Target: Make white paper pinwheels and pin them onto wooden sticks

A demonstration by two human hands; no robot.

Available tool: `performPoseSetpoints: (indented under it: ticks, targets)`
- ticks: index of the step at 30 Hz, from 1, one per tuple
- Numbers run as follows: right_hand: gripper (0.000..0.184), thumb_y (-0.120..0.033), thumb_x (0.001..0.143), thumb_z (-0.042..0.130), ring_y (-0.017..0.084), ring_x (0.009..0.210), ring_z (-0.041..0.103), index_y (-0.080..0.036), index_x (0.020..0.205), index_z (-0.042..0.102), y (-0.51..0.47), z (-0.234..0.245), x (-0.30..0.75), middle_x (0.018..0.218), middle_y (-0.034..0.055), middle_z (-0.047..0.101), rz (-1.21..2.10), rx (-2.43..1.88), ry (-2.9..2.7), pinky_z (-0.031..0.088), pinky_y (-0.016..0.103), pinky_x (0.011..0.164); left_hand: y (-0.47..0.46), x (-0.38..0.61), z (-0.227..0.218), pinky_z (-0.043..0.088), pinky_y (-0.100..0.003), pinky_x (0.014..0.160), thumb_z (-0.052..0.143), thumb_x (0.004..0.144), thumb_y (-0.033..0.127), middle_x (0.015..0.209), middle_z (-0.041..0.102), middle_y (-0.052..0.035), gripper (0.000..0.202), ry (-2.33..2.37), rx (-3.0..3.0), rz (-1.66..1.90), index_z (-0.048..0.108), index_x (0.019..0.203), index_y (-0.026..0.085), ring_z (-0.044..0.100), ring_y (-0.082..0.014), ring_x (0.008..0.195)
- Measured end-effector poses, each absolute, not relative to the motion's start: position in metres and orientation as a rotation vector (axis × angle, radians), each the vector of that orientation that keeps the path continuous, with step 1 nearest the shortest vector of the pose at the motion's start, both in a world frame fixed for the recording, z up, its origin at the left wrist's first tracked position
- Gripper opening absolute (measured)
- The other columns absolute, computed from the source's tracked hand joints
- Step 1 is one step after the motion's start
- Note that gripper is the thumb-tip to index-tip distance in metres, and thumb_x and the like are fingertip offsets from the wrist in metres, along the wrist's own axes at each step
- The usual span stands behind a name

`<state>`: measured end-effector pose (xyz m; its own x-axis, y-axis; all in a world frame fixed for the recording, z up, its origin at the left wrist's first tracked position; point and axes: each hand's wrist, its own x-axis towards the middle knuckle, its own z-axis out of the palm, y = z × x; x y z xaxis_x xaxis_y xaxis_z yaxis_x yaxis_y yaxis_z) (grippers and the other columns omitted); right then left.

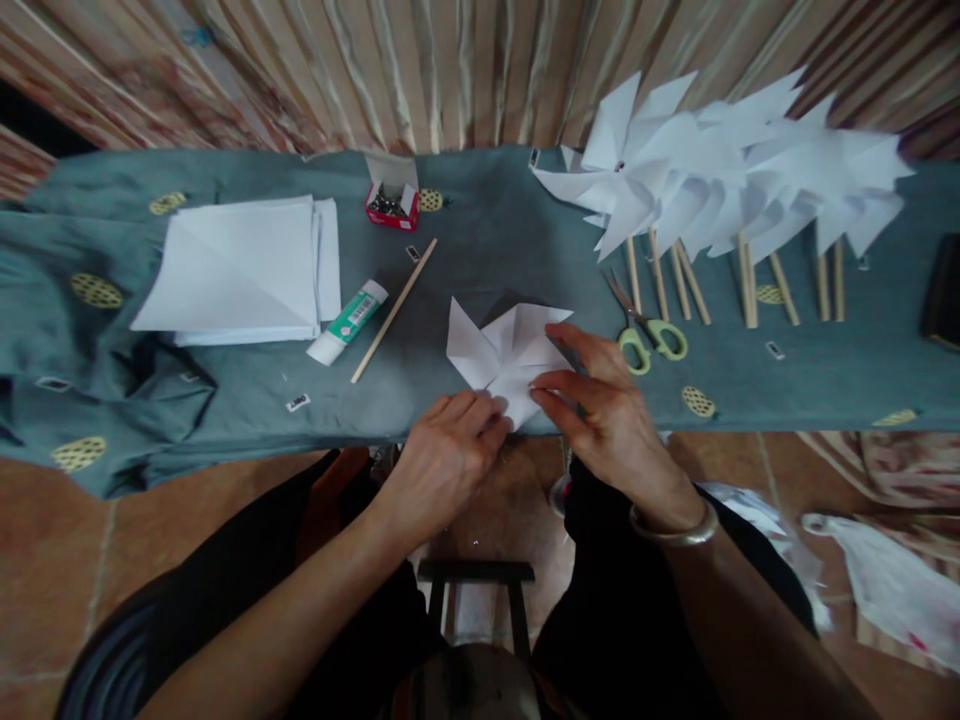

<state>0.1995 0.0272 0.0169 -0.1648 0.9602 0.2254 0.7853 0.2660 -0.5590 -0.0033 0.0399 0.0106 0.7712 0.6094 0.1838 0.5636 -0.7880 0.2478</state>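
A white paper pinwheel [517,345] without a stick lies at the table's front edge, its blades partly folded. My left hand [450,450] has its fingers closed on the pinwheel's lower left edge. My right hand [600,400] grips the pinwheel's right side, thumb and fingers closed on the paper. Left of it rests a thin wooden stick [394,310], and beside that a glue stick [347,322] with a green label. Scissors [649,335] with light green handles lie just beyond my right hand.
Finished pinwheels [697,170] on sticks are piled at the back right. A stack of white paper [232,265] sits on the left. Behind the glue stick stands an open red box [393,206] of small metal pieces. A pleated curtain [450,70] borders the table's far side.
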Motion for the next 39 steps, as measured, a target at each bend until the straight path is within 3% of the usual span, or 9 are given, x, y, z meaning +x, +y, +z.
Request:
performPoseSetpoints:
  ticks: [9, 14, 18, 22, 26, 35, 39]
  targets:
    - [0.014, -0.024, 0.090, 0.057, 0.025, 0.133, 0.044, -0.034, 0.087, 0.067, 0.041, 0.000, 0.190, 0.143, -0.0071, 0.047, 0.412, -1.603, -1.950, 0.041, 0.052, 0.112, 0.044, -0.002, 0.014, 0.052, -0.035, 0.072, 0.056, 0.091, 0.013, 0.101, 0.068, -0.0088, 0.012, 0.935, 2.766, 0.378, 0.066, 0.097, 0.013, 0.061, -0.0224, 0.089]
    - [0.013, -0.024, 0.092, 0.055, 0.026, 0.132, 0.045, -0.028, 0.085, 0.065, 0.043, -0.001, 0.188, 0.144, 0.0005, 0.047, 0.384, -1.604, -1.970, 0.042, 0.052, 0.111, 0.044, -0.003, 0.013, 0.055, -0.036, 0.073, 0.057, 0.091, 0.013, 0.100, 0.069, -0.0090, 0.011, 0.951, 2.761, 0.400, 0.067, 0.096, 0.011, 0.062, -0.0224, 0.087]
    - [0.014, -0.025, 0.092, 0.054, 0.027, 0.132, 0.044, -0.029, 0.086, 0.066, 0.043, -0.003, 0.188, 0.144, -0.0015, 0.047, 0.391, -1.613, -1.966, 0.042, 0.053, 0.110, 0.043, -0.003, 0.014, 0.057, -0.035, 0.072, 0.060, 0.088, 0.012, 0.096, 0.069, -0.0091, 0.010, 0.963, 2.758, 0.435, 0.066, 0.095, 0.009, 0.063, -0.0222, 0.083]
    - [0.014, -0.025, 0.092, 0.055, 0.027, 0.131, 0.045, -0.032, 0.089, 0.067, 0.044, -0.008, 0.188, 0.144, -0.0033, 0.048, 0.391, -1.563, -1.936, 0.041, 0.054, 0.110, 0.042, -0.004, 0.013, 0.059, -0.035, 0.075, 0.057, 0.090, 0.011, 0.101, 0.069, -0.0114, 0.019, 0.987, 2.731, 0.518, 0.063, 0.107, 0.006, 0.065, -0.0223, 0.086]
    - [0.015, -0.023, 0.092, 0.054, 0.027, 0.131, 0.045, -0.029, 0.088, 0.068, 0.044, -0.009, 0.187, 0.143, -0.0008, 0.048, 0.369, -1.563, -1.947, 0.042, 0.052, 0.110, 0.042, -0.004, 0.012, 0.059, -0.036, 0.079, 0.053, 0.092, 0.013, 0.118, 0.067, -0.0135, 0.030, 0.975, 2.736, 0.462, 0.057, 0.122, 0.008, 0.065, -0.0218, 0.092]
    - [0.015, -0.023, 0.092, 0.054, 0.026, 0.130, 0.046, -0.029, 0.092, 0.068, 0.043, -0.007, 0.186, 0.141, 0.0004, 0.051, 0.325, -1.574, -1.953, 0.043, 0.051, 0.109, 0.043, -0.002, 0.011, 0.059, -0.034, 0.078, 0.052, 0.093, 0.013, 0.118, 0.069, -0.0105, 0.026, 0.927, 2.781, 0.368, 0.061, 0.116, 0.008, 0.063, -0.0214, 0.091]
    - [0.013, -0.025, 0.092, 0.055, 0.028, 0.129, 0.047, -0.025, 0.090, 0.067, 0.043, -0.007, 0.186, 0.140, 0.0052, 0.051, 0.293, -1.575, -1.971, 0.045, 0.051, 0.107, 0.043, -0.002, 0.011, 0.058, -0.034, 0.079, 0.050, 0.094, 0.013, 0.117, 0.069, -0.0094, 0.025, 0.927, 2.778, 0.374, 0.062, 0.116, 0.009, 0.063, -0.0211, 0.092]
